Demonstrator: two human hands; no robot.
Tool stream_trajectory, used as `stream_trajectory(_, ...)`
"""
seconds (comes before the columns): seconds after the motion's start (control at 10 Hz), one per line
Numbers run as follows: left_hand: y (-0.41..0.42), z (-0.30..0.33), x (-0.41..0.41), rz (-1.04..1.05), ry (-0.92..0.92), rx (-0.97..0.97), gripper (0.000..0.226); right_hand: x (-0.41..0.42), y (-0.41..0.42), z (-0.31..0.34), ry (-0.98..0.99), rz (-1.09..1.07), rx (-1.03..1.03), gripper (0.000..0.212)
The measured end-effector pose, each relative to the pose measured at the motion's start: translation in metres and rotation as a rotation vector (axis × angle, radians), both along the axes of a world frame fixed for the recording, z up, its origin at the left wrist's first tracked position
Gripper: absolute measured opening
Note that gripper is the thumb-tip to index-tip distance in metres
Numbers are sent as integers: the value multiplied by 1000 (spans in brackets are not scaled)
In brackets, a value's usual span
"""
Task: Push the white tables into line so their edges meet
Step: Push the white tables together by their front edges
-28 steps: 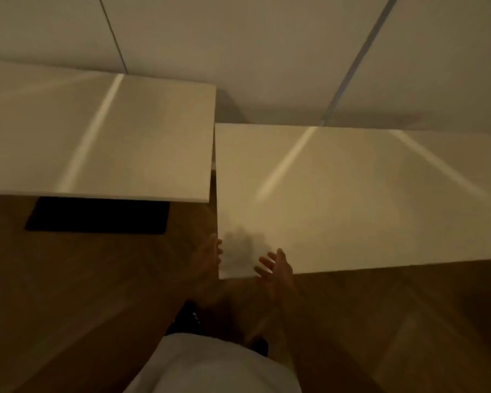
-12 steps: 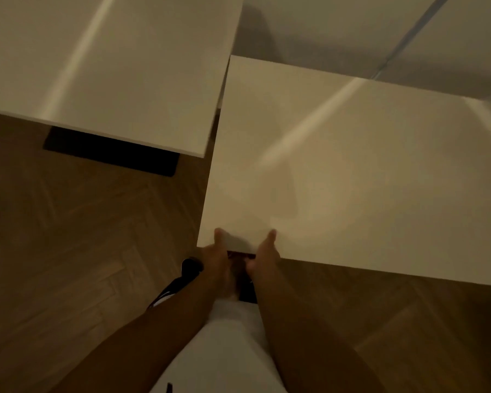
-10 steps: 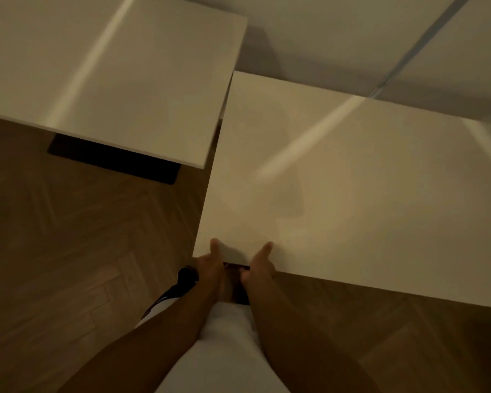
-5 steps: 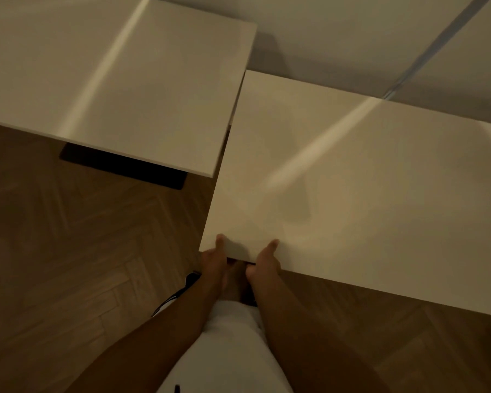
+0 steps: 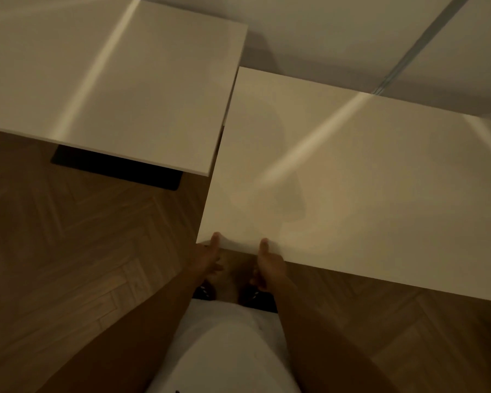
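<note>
2 white counters show, and 2 hands. The left hand (image 5: pixel 203 258) and right hand (image 5: pixel 268 263) both grip the near edge of the right counter (image 5: pixel 366 180) at its near left corner, each thumb lying on top and the fingers curled under the edge. The left counter (image 5: pixel 111 80) stands beyond and to the left of the left hand; the 2 side edges lie just beside each other, the near edges out of line. 1 dark base (image 5: pixel 116 168) shows under the left counter on the wooden floor (image 5: pixel 68 265).
</note>
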State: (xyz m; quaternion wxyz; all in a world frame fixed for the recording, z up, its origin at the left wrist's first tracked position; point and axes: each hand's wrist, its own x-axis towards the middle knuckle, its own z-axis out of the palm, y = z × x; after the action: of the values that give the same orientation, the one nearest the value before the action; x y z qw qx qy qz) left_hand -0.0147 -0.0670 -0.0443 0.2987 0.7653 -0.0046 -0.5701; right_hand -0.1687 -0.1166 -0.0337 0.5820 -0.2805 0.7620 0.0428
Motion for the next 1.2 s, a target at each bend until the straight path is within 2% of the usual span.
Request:
stream_trajectory(0.1,20,2,6,-202,-399,61,75,-19,10,8,192,336,-266,64)
stream_trajectory(0.2,24,8,5,-487,-684,-127,22,-19,13,15,230,464,-606,35)
stream_trajectory(0.3,18,16,-4,-624,-951,-502,9,-12,11,12,143,517,-833,25)
stream_trajectory(0.4,13,-9,-4,-954,-1045,-571,50,-14,8,1,75,689,-877,49)
stream_trajectory(0.5,11,-27,7,-1237,-1072,-547,78,-23,5,-10,104,929,-943,65)
stream_trajectory(0.6,7,-31,9,-1345,-1051,-528,87,-28,1,-23,119,1054,-926,70)
stream_trajectory(0.7,10,-44,12,-1358,-1023,-528,85,-27,1,-32,185,1143,-951,77)
stream_trajectory(0.8,12,-58,20,-1356,-1093,-582,78,-27,1,-43,236,1182,-972,79)
stream_trajectory(1.0,0,-64,30,-1364,-1137,-613,82,-27,1,-52,293,1223,-987,73)
stream_trajectory(1.2,-1,-63,30,-1338,-1156,-656,66,-27,-2,-56,319,1293,-1018,70)
